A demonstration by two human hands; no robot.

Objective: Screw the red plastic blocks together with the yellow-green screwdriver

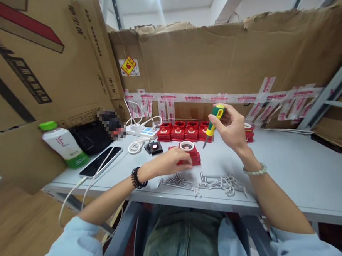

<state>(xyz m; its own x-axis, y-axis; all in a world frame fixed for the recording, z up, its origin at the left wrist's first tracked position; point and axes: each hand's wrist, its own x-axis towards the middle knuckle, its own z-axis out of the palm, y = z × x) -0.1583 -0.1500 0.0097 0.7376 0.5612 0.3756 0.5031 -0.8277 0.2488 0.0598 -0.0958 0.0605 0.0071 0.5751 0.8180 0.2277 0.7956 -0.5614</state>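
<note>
A screwdriver with a green and yellow handle is in my right hand, its shaft pointing down at the table. My left hand rests on a red housing with a white ring on top, its fingers bent over the near side. The screwdriver's tip is apart from that housing, up and to its right. Several similar red housings stand in a row behind. Nearer me lie a pile of short metal pins and a tangle of metal rods and white links.
On the left are a bottle with a green cap, a phone, a black bag and trailing cables. A power strip, a coiled white cable and black square parts sit near the housings. Cardboard walls the back.
</note>
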